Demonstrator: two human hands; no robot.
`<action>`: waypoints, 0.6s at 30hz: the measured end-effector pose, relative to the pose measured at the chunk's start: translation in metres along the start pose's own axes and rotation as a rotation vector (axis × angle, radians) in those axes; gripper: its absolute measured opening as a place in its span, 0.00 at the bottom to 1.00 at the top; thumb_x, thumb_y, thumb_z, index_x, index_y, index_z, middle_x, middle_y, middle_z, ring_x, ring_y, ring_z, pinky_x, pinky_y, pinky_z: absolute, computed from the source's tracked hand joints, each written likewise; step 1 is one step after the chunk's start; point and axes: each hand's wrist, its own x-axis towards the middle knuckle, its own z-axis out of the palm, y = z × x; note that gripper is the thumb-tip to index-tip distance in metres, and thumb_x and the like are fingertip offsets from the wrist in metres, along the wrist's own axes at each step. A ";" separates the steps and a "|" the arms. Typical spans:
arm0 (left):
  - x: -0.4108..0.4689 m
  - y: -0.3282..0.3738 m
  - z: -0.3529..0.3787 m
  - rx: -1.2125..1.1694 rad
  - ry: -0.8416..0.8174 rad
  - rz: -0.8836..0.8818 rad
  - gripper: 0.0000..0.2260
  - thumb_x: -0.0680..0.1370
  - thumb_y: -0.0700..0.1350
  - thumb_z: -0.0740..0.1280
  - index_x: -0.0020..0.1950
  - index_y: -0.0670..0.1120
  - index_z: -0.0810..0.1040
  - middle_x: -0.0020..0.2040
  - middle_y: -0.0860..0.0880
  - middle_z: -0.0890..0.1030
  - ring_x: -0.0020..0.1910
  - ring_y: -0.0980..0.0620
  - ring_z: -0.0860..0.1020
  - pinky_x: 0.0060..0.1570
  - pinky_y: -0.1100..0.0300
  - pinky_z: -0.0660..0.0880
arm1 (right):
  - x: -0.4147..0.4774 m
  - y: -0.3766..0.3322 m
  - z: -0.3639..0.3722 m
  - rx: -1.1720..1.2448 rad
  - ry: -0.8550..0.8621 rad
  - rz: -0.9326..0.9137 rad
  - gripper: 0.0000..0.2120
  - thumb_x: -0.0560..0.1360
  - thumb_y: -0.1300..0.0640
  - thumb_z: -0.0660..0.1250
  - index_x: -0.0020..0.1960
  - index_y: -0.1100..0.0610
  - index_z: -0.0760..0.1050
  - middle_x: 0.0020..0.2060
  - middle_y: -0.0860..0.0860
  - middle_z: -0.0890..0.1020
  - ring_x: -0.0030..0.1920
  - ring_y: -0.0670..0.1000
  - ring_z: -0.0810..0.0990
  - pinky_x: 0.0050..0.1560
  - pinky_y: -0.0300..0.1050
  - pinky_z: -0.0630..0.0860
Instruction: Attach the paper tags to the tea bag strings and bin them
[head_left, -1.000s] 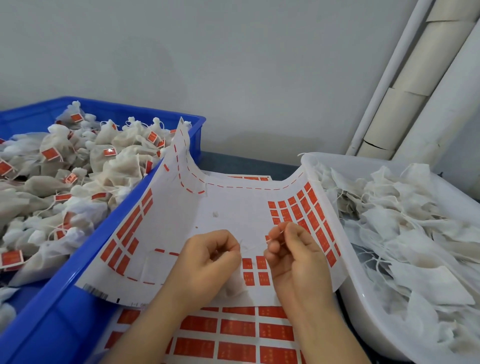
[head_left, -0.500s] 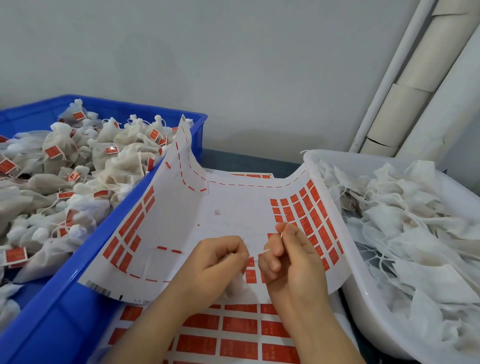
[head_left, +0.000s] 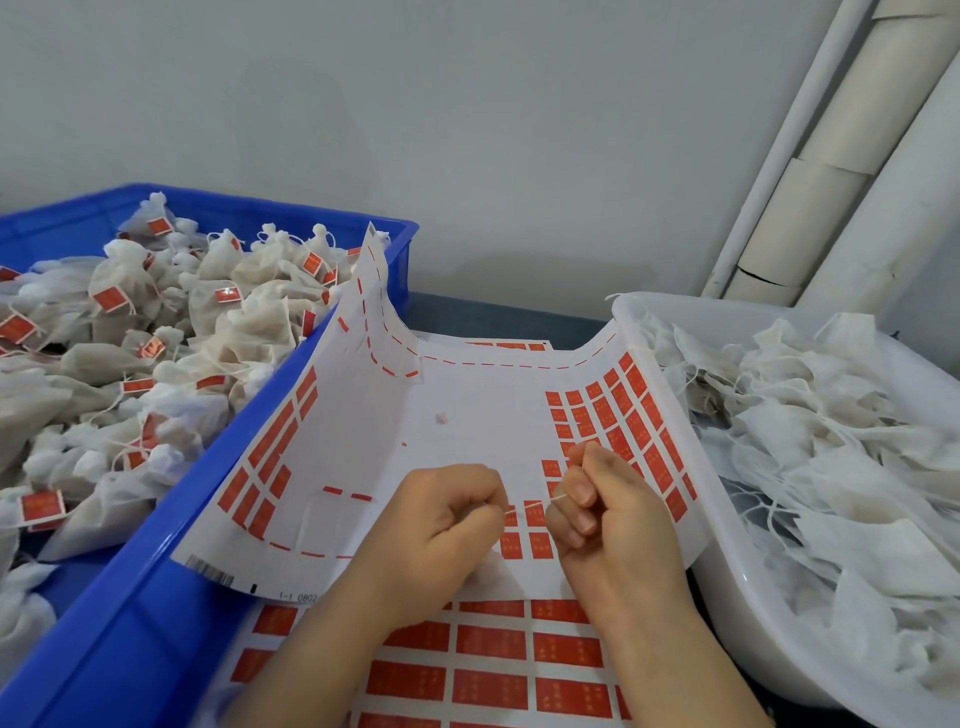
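A thin white tea bag string (head_left: 529, 506) stretches between my two hands over a curled sticker sheet (head_left: 467, 415) of red paper tags. My left hand (head_left: 447, 525) pinches the string's left end, fingers curled; a bit of white tea bag (head_left: 485, 574) shows under it. My right hand (head_left: 605, 512) pinches the right end between thumb and fingers. Whether a tag is in the right hand is hidden. A blue bin (head_left: 156, 597) at the left holds several tagged tea bags (head_left: 156, 332). A white bin (head_left: 737, 587) at the right holds untagged bags (head_left: 831, 441).
A second sheet of red tags (head_left: 493, 675) lies flat under my forearms. Pale pipes and a cardboard tube (head_left: 810, 171) lean against the grey wall at the back right. A strip of dark table (head_left: 498, 317) shows between the two bins.
Both hands have drawn slightly apart and the string now runs taut between them. The right hand's fingers have curled in further.
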 end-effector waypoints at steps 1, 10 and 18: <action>0.000 0.000 0.000 -0.002 0.001 -0.010 0.13 0.72 0.48 0.57 0.28 0.57 0.72 0.29 0.57 0.75 0.33 0.59 0.75 0.32 0.72 0.71 | 0.001 0.001 0.000 0.015 -0.011 -0.009 0.15 0.79 0.59 0.59 0.36 0.57 0.78 0.22 0.50 0.70 0.19 0.44 0.64 0.20 0.35 0.64; 0.004 0.011 -0.008 -0.054 0.190 -0.022 0.04 0.69 0.56 0.70 0.36 0.57 0.80 0.38 0.62 0.77 0.43 0.64 0.75 0.38 0.75 0.71 | 0.004 0.002 -0.009 -0.372 0.064 -0.093 0.18 0.69 0.41 0.62 0.55 0.47 0.75 0.47 0.47 0.83 0.40 0.48 0.84 0.38 0.42 0.80; 0.007 0.011 -0.009 -0.123 0.147 0.030 0.06 0.73 0.54 0.68 0.40 0.54 0.82 0.33 0.56 0.81 0.34 0.56 0.78 0.35 0.69 0.74 | -0.015 0.008 0.008 -0.777 -0.109 -0.236 0.27 0.58 0.31 0.58 0.32 0.54 0.79 0.24 0.46 0.77 0.26 0.40 0.74 0.30 0.29 0.70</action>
